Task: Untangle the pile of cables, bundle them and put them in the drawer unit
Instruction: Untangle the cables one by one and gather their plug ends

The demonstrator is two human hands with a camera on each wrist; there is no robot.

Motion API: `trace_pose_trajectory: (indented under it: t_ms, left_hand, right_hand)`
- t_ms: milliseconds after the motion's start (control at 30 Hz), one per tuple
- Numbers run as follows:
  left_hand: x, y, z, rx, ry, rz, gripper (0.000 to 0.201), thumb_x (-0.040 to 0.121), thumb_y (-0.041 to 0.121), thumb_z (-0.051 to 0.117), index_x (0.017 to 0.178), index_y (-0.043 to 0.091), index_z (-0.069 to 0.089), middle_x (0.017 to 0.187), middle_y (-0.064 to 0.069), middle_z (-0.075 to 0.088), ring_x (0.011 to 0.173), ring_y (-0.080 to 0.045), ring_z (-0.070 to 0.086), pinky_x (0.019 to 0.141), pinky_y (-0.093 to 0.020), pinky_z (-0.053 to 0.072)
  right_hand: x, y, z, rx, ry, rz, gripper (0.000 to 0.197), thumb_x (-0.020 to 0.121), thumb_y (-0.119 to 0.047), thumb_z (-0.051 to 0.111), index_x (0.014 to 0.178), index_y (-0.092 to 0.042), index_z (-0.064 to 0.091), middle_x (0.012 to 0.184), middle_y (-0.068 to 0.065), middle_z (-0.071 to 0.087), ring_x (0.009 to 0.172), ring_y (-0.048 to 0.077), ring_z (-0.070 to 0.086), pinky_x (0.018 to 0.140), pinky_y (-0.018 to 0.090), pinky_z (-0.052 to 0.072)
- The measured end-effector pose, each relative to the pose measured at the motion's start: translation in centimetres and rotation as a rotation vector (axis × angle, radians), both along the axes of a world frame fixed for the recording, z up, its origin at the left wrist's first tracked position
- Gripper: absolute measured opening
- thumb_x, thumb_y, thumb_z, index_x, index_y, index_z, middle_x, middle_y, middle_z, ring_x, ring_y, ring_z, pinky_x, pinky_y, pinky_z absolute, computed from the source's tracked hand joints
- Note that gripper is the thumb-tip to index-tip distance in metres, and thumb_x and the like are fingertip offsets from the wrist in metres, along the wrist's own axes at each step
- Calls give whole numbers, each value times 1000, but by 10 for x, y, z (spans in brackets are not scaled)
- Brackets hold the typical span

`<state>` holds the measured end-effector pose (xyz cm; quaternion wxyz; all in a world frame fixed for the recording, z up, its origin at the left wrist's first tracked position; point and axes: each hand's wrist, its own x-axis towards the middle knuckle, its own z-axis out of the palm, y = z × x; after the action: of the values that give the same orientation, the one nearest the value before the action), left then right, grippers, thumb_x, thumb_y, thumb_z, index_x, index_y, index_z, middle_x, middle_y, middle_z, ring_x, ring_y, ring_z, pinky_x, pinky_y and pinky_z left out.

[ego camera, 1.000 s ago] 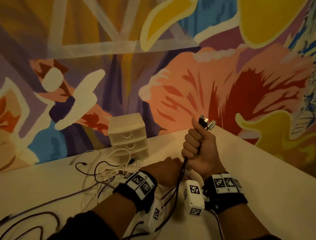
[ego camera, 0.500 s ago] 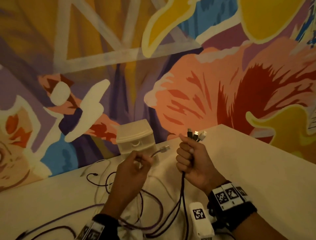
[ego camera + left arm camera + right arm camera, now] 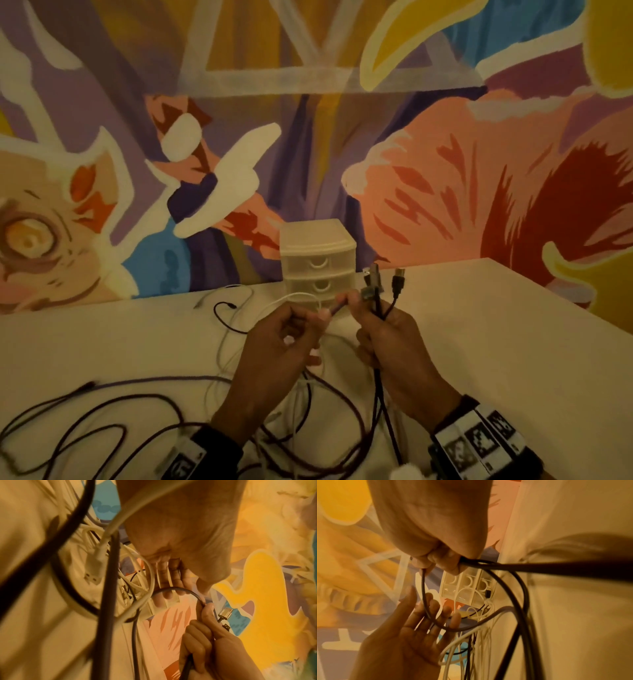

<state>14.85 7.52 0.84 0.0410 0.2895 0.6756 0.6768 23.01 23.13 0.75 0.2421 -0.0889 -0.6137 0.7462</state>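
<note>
My right hand (image 3: 383, 342) is raised over the table and grips a bunch of dark cables (image 3: 378, 387). Their plugs (image 3: 375, 281) stick up above the fist. One more dark cable (image 3: 426, 601) loops from the right thumb across the fingers (image 3: 435, 609) of my left hand (image 3: 291, 335). The left hand is just left of the right, its fingers straight in both wrist views. A white three-drawer unit (image 3: 317, 253) stands behind the hands at the wall, drawers closed. Loose white cables (image 3: 222, 342) and dark cables (image 3: 102, 411) lie tangled on the table.
The white table (image 3: 496, 342) runs to a painted wall behind and ends in an edge on the right. A white plug (image 3: 93, 566) hangs among the cables under my left wrist. Cable loops spread over the table's left and near side.
My left hand rose from the table with a dark cable's end, carried it rightward to the right hand, and its fingers have straightened. The right hand kept its grip and lowered a little.
</note>
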Motion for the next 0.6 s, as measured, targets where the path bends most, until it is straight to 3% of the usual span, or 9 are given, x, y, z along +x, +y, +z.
trace_pose_trajectory:
  t_ms: [67, 133, 267, 333, 467, 533, 600]
  left_hand:
    - [-3, -3, 1, -40, 108, 83, 21, 98, 45, 70, 90, 26, 76, 84, 4, 76, 82, -18, 72, 72, -42, 66]
    - [-5, -7, 5, -37, 161, 121, 24, 100, 48, 65, 89, 29, 75, 84, 9, 76, 80, -13, 71, 69, -34, 63]
    - [-3, -12, 13, -20, 173, 77, 23, 99, 50, 64, 91, 32, 77, 81, 14, 73, 76, -6, 65, 64, -17, 49]
    - [-2, -14, 17, -14, 157, 31, 24, 96, 51, 66, 93, 31, 79, 80, 16, 73, 74, -4, 64, 65, -16, 48]
    - [-3, -17, 22, -4, 86, -79, 31, 89, 52, 72, 111, 31, 75, 101, 6, 78, 87, -12, 74, 71, -18, 53]
    - [-5, -17, 23, -9, 90, -116, 31, 92, 44, 74, 118, 28, 72, 107, 3, 79, 97, -17, 76, 75, -22, 57]
    - [-9, -17, 23, 6, 127, -97, 23, 94, 28, 78, 116, 20, 75, 109, 1, 80, 99, -21, 77, 82, -27, 61]
  right_hand:
    - [1, -1, 3, 63, -4, 5, 29, 106, -42, 62, 101, -24, 84, 57, -5, 25, 51, 13, 22, 49, 28, 23]
    - [1, -3, 4, 95, -9, 77, 33, 107, -43, 57, 92, -26, 81, 60, -4, 25, 51, 14, 21, 49, 28, 23]
    - [1, -9, 4, 148, -82, 259, 39, 110, -47, 48, 89, -18, 65, 66, -4, 30, 53, 11, 25, 51, 24, 27]
    - [2, -12, 5, 196, -139, 315, 41, 110, -48, 46, 88, -16, 60, 69, -2, 34, 55, 10, 30, 53, 22, 29]
    - [3, -16, 6, 238, -170, 361, 43, 108, -50, 48, 86, -14, 56, 66, -3, 42, 52, 10, 34, 51, 19, 31]
    - [2, -17, 6, 244, -190, 375, 42, 109, -49, 47, 83, -16, 53, 64, -7, 44, 51, 8, 35, 50, 18, 31]
    - [0, -17, 3, 208, -215, 407, 42, 110, -48, 47, 78, -20, 48, 67, -6, 42, 52, 8, 35, 51, 20, 31]
